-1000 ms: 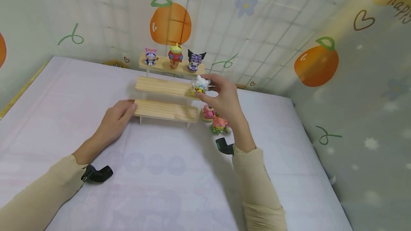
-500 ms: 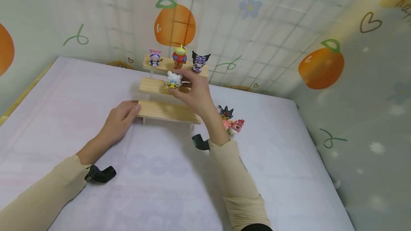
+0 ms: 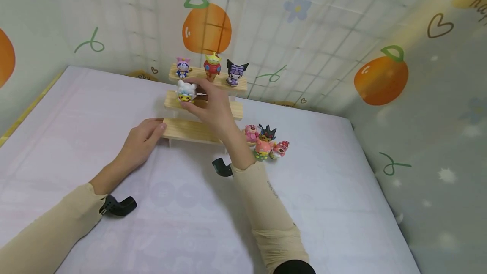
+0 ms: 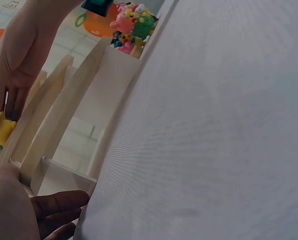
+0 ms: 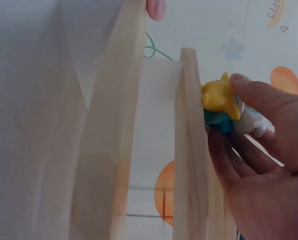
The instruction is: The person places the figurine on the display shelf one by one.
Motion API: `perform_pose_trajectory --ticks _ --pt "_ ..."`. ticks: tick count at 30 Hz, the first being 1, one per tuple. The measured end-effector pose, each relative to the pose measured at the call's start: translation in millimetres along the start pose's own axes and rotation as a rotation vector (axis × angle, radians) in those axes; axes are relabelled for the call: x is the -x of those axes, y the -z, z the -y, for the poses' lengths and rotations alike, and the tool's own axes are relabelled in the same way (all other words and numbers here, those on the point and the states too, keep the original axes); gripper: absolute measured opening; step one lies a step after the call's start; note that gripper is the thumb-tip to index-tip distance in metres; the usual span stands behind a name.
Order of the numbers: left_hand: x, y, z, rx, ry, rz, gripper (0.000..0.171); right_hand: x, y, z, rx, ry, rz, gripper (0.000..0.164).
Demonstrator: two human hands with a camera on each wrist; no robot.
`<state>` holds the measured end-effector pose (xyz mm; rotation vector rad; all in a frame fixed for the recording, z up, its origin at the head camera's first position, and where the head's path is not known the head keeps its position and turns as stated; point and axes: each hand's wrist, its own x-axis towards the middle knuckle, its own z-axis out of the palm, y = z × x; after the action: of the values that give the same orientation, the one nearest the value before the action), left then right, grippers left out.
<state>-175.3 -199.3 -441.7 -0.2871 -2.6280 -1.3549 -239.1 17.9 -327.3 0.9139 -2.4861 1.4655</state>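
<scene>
A three-tier wooden display stand [image 3: 186,130] stands on the table. My left hand [image 3: 142,141] holds the left end of its lowest shelf, thumb at the edge and several fingers [image 4: 61,202] beneath, by the leg. My right hand [image 3: 213,107] pinches a small figurine [image 3: 186,91] with a white hood and a yellow face at the left part of the middle shelf. In the right wrist view the figurine's yellow and teal base [image 5: 221,97] is against or just at the shelf edge; whether it bears on the shelf I cannot tell.
The top shelf carries a purple-and-pink figurine [image 3: 183,67], a green-headed red figurine [image 3: 212,67] and a black-eared purple figurine [image 3: 236,72]. Several more figurines [image 3: 263,147] cluster on the table right of the stand. A patterned cloth [image 3: 323,54] hangs behind.
My right hand has carried the white-hooded figurine leftward along the middle shelf, from its right end to its left. My left hand has stayed at the lowest shelf's end.
</scene>
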Motion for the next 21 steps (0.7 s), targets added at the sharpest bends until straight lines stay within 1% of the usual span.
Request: perform_pose_trajectory --ticks 6,13,19,21 --pt "-0.5 0.2 0.9 -0.004 -0.005 -0.002 0.050 -4.3 -9.0 0.8 0.000 0.009 -0.021 0.051" --pt "-0.9 0.8 1.1 -0.006 -0.007 0.000 0.050 -6.8 -15.1 -1.1 0.002 0.045 -0.037 0.050" --pt "-0.8 0.6 1.4 -0.001 -0.016 -0.003 0.050 -5.8 -15.8 -1.5 0.025 0.039 -0.048 0.048" --pt "-0.8 0.4 1.7 -0.001 -0.019 -0.004 0.049 -4.2 -14.8 -2.5 0.018 0.018 -0.044 0.047"
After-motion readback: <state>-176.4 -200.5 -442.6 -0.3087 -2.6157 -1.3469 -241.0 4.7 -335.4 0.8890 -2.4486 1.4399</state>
